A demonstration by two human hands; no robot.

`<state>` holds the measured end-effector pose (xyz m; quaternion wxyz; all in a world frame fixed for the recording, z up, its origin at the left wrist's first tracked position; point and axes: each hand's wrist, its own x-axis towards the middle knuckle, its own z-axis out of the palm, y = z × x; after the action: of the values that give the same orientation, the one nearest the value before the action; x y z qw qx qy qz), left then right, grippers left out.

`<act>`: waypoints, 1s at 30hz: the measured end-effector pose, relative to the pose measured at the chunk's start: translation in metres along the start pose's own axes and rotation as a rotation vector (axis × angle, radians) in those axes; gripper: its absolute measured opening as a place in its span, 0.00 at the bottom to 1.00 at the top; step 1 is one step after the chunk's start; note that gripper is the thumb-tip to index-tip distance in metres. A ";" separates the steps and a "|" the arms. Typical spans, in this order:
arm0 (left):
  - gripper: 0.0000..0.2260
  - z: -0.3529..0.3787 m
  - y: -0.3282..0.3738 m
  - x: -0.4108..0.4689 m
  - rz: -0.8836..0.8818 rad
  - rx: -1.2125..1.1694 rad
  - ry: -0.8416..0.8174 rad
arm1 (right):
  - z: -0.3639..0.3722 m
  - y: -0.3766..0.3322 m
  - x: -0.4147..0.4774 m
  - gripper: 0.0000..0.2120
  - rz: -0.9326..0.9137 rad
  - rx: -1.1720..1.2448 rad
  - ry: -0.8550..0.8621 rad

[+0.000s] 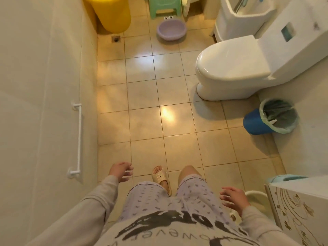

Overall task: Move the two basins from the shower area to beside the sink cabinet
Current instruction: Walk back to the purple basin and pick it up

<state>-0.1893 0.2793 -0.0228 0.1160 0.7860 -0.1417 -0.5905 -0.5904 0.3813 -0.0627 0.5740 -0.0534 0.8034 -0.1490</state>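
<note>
A purple basin (171,30) sits on the tiled floor at the far end, in front of a green stool (164,7). A white basin (256,198) rests on the floor at the lower right, next to the patterned sink cabinet (300,210), partly hidden by my right arm. My left hand (121,171) hangs with its fingers spread and nothing in it, close to the left wall. My right hand (234,197) hovers just left of the white basin's rim, fingers apart, holding nothing.
A white toilet (230,68) juts in from the right. A blue bin with a bag (271,119) stands beside it. A yellow tub (111,13) fills the far left corner near a floor drain (116,39). A white grab rail (78,139) runs along the left wall.
</note>
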 end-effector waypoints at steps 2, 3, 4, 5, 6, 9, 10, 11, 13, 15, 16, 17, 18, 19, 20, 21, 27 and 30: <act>0.06 -0.001 0.038 0.008 0.040 -0.022 -0.017 | 0.004 -0.027 0.007 0.09 0.003 0.004 0.002; 0.07 0.000 0.055 0.012 0.053 -0.023 -0.025 | 0.006 -0.041 0.010 0.10 -0.002 0.002 0.004; 0.07 0.002 0.070 0.017 0.060 -0.022 -0.030 | 0.009 -0.056 0.014 0.10 -0.007 0.001 0.008; 0.07 0.004 0.083 0.023 0.062 -0.024 -0.032 | 0.012 -0.073 0.018 0.10 -0.009 0.002 0.011; 0.08 0.006 0.095 0.029 0.063 -0.032 -0.033 | 0.016 -0.090 0.023 0.10 -0.011 0.003 0.006; 0.09 0.013 0.122 0.050 0.039 -0.068 -0.011 | 0.032 -0.151 0.042 0.10 -0.040 -0.020 -0.037; 0.10 0.016 0.129 0.056 0.014 -0.077 0.002 | 0.037 -0.174 0.048 0.10 -0.054 -0.036 -0.050; 0.10 0.018 0.135 0.063 -0.019 -0.085 0.016 | 0.042 -0.198 0.054 0.10 -0.067 -0.049 -0.064; 0.12 0.023 0.147 0.073 -0.099 -0.099 0.048 | 0.051 -0.248 0.064 0.10 -0.099 -0.071 -0.097; 0.13 0.028 0.158 0.080 -0.177 -0.122 0.077 | 0.056 -0.298 0.070 0.10 -0.143 -0.100 -0.135; 0.14 0.030 0.165 0.083 -0.201 -0.140 0.082 | 0.059 -0.323 0.072 0.09 -0.169 -0.118 -0.163; 0.15 0.033 0.173 0.086 -0.214 -0.159 0.083 | 0.061 -0.348 0.075 0.09 -0.192 -0.135 -0.191; 0.15 0.035 0.181 0.089 -0.224 -0.182 0.087 | 0.062 -0.371 0.077 0.08 -0.209 -0.149 -0.211; 0.15 0.037 0.191 0.092 -0.236 -0.208 0.093 | 0.063 -0.393 0.079 0.07 -0.220 -0.162 -0.226; 0.15 0.039 0.201 0.094 -0.247 -0.231 0.098 | 0.064 -0.413 0.081 0.06 -0.226 -0.167 -0.238; 0.14 0.039 0.212 0.096 -0.255 -0.241 0.100 | 0.065 -0.432 0.083 0.05 -0.228 -0.156 -0.251; 0.10 0.035 0.287 0.135 -0.257 -0.264 0.109 | 0.078 -0.523 0.107 0.07 -0.244 -0.115 -0.273; 0.08 0.030 0.337 0.164 -0.247 -0.261 0.092 | 0.092 -0.556 0.125 0.08 -0.213 -0.077 -0.250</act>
<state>-0.2042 -0.0950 -0.0605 0.1502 0.8019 0.0392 -0.5770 -0.5931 -0.1953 -0.0358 0.6478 -0.1784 0.7207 -0.1705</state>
